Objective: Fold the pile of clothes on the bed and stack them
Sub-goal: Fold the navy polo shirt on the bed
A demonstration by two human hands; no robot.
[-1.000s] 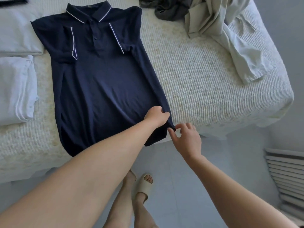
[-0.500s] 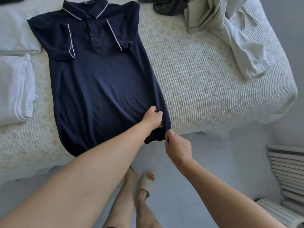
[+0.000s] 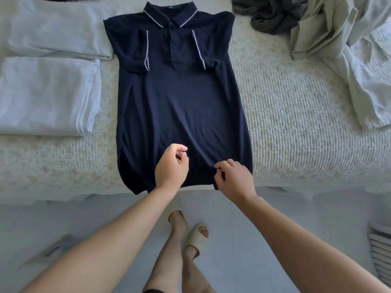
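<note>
Hands work the hem: right hand (image 3: 233,179) pinches the flat dark blue polo shirt (image 3: 179,98) on the white bumpy bed (image 3: 296,123), left hand (image 3: 171,166) curled empty; next, fold hem to collar.

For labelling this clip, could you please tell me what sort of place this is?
Most likely a home bedroom: a bed with a cream textured bedspread, a navy polo shirt spread on it beside folded white clothes, and an unfolded heap of grey and beige garments.
</note>
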